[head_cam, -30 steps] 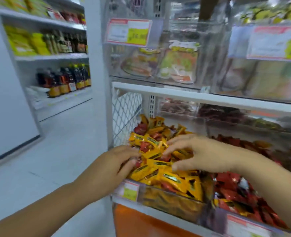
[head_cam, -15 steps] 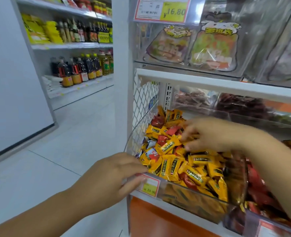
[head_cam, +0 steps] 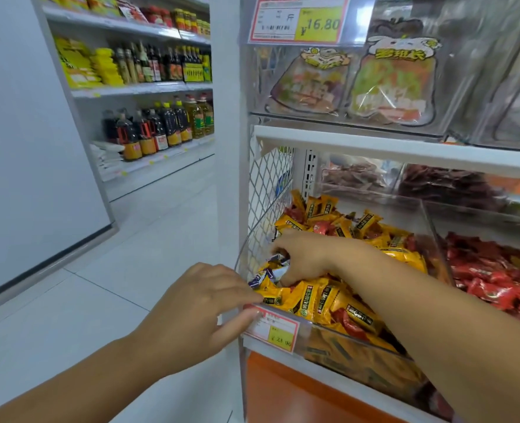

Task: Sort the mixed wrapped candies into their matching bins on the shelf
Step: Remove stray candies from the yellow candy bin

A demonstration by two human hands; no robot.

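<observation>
Right grip [head_cam: 286, 264] pinches purple-white candy [head_cam: 275, 271], likely light and crinkly, by its wrapper; left grip [head_cam: 203, 306], loose-fingered, touches bin rim [head_cam: 322, 325] beneath.

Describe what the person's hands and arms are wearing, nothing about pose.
Nothing is worn on either. The left hand and right hand are bare: no gloves, and no rings show. No watch or bracelet shows at either wrist. The left forearm and right forearm are uncovered as far as the frame's edge, with no sleeve in view.
</observation>
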